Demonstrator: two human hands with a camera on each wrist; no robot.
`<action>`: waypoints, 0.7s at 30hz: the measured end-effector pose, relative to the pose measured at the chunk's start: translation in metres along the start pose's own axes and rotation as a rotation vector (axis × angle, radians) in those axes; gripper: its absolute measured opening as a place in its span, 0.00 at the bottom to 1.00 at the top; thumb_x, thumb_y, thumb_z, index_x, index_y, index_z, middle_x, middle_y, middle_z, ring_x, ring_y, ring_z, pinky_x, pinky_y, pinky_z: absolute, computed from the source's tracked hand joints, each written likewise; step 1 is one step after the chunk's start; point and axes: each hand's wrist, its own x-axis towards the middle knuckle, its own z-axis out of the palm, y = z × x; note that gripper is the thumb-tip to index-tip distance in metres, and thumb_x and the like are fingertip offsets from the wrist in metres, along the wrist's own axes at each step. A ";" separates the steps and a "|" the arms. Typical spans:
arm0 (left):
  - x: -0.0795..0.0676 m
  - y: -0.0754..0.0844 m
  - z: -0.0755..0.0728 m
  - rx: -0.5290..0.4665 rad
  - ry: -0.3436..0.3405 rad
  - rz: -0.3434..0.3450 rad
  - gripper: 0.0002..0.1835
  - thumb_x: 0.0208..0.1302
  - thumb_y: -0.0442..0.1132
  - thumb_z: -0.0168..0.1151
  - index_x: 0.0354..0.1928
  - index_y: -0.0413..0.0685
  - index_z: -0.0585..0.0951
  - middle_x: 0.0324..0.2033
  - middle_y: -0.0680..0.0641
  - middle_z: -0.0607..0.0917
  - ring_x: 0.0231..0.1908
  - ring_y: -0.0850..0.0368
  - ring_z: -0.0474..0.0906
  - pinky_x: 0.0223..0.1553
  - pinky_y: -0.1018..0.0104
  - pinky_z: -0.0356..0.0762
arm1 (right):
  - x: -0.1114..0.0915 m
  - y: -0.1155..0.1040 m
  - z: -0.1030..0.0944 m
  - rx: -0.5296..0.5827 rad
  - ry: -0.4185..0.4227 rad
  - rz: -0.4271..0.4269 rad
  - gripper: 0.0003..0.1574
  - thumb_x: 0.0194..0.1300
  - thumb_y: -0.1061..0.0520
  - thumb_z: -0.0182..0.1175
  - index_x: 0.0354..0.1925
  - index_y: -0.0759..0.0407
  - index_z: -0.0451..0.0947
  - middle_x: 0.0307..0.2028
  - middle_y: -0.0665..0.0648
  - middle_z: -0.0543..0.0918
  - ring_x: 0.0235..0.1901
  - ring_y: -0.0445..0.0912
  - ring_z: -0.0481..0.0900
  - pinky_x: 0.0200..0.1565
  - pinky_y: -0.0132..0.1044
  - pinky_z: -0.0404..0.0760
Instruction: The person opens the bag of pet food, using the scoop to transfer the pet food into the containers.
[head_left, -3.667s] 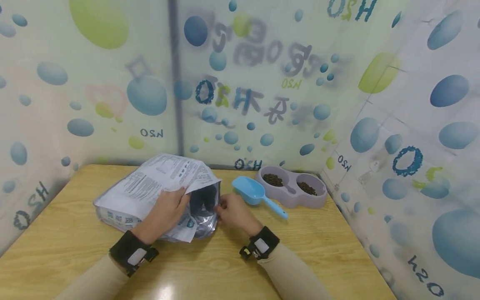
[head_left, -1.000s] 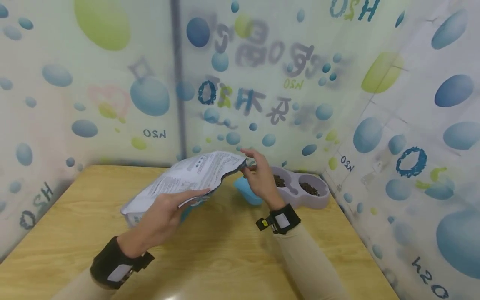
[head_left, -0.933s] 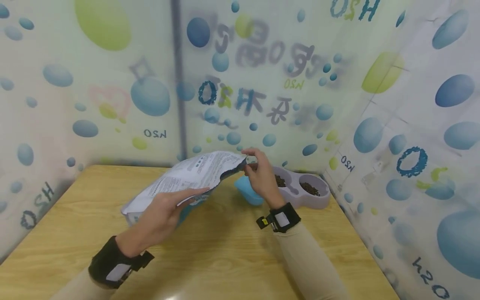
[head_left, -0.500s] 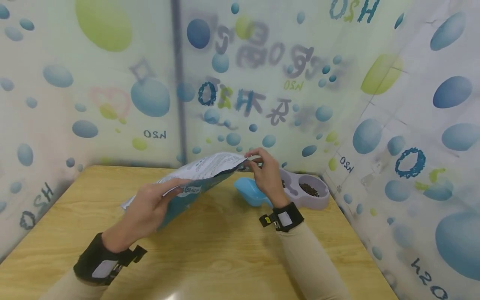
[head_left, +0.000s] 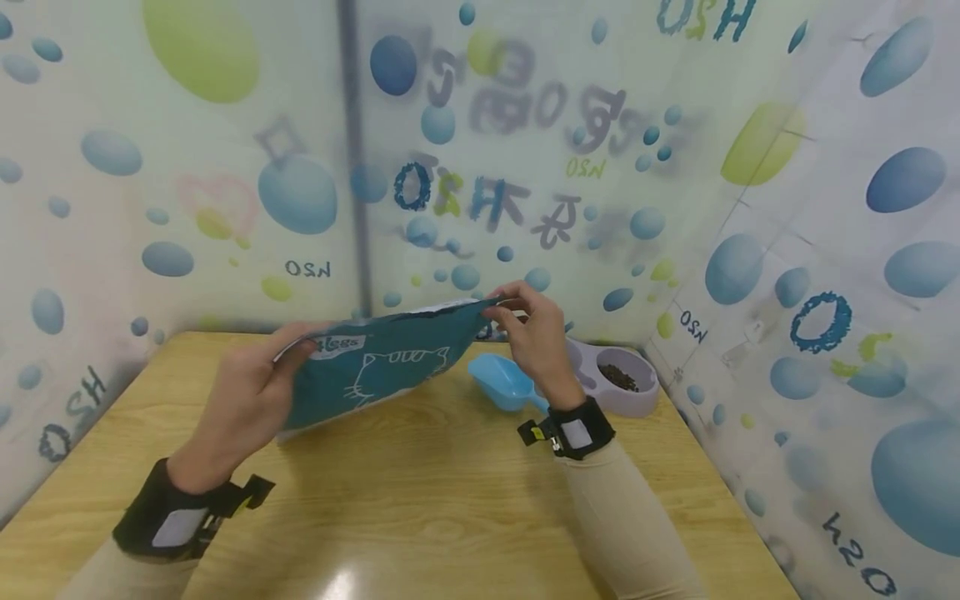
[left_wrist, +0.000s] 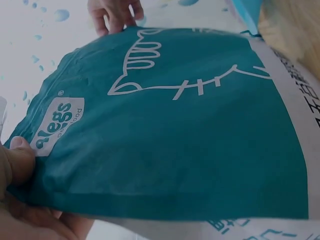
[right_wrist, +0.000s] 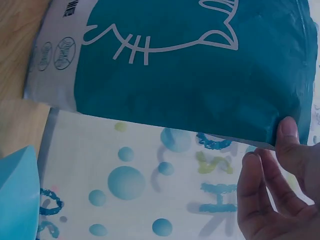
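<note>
A teal pet food bag [head_left: 382, 358] with a white cat outline is stretched between the two hands, its front turned toward me. My left hand [head_left: 243, 396] pinches its upper left corner; in the left wrist view the thumb [left_wrist: 21, 162] presses beside the printed label. At the opposite upper corner my right hand [head_left: 538, 342] pinches the edge, its thumb [right_wrist: 289, 137] on the teal face in the right wrist view. The bag's top edges lie close together, and its inside is hidden. Just below the right hand lies a light blue scoop [head_left: 501, 382] on the table.
Behind the right hand stands a grey double pet bowl [head_left: 637, 404], partly hidden, with brown kibble [head_left: 618, 377] in its right side. The wooden table [head_left: 450, 500] meets patterned walls [head_left: 465, 150] at the back and right.
The bag's mouth, gaping to the right earlier, has been drawn flat and its teal front turned toward me. My left hand moved left and up; my right hand shifted slightly right, still pinching the corner.
</note>
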 end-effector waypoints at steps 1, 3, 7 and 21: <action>0.000 0.000 -0.001 -0.001 0.014 -0.013 0.20 0.82 0.21 0.64 0.65 0.46 0.92 0.45 0.40 0.98 0.38 0.78 0.80 0.44 0.88 0.70 | 0.000 -0.001 0.000 0.004 -0.003 0.000 0.08 0.82 0.61 0.73 0.56 0.58 0.89 0.52 0.61 0.94 0.53 0.56 0.95 0.42 0.34 0.89; 0.002 -0.001 -0.003 -0.013 0.040 -0.040 0.18 0.83 0.22 0.63 0.64 0.44 0.92 0.45 0.38 0.97 0.38 0.82 0.78 0.44 0.88 0.70 | 0.000 -0.006 -0.001 0.020 -0.007 -0.005 0.07 0.83 0.61 0.72 0.55 0.58 0.89 0.52 0.61 0.94 0.54 0.56 0.94 0.37 0.33 0.82; 0.005 -0.001 -0.004 -0.056 0.088 -0.100 0.17 0.86 0.25 0.61 0.64 0.43 0.92 0.50 0.35 0.97 0.49 0.92 0.78 0.53 0.90 0.70 | 0.000 -0.014 -0.003 0.062 -0.013 -0.026 0.06 0.83 0.63 0.71 0.54 0.62 0.89 0.53 0.63 0.93 0.57 0.58 0.94 0.38 0.35 0.78; 0.022 -0.001 0.001 -0.156 0.173 -0.370 0.14 0.92 0.39 0.59 0.62 0.44 0.92 0.54 0.49 0.96 0.52 0.78 0.84 0.59 0.79 0.73 | -0.007 -0.038 -0.013 0.115 0.069 -0.067 0.04 0.79 0.67 0.74 0.45 0.67 0.87 0.44 0.66 0.91 0.45 0.51 0.90 0.54 0.37 0.85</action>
